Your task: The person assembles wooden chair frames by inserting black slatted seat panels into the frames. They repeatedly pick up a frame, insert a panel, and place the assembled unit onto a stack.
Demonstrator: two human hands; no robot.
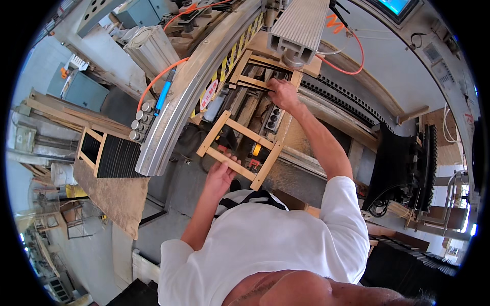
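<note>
A person in a white shirt works at a workshop machine. The left hand pinches the closest rail of a near wooden frame, just in front of the body. The right hand reaches forward, fingers touching a far wooden frame near a ridged metal beam; whether they pinch it, I cannot tell.

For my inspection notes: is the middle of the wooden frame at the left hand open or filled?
Open: the wooden frame at the left hand has bars around a gap, and a yellow part shows through.
</note>
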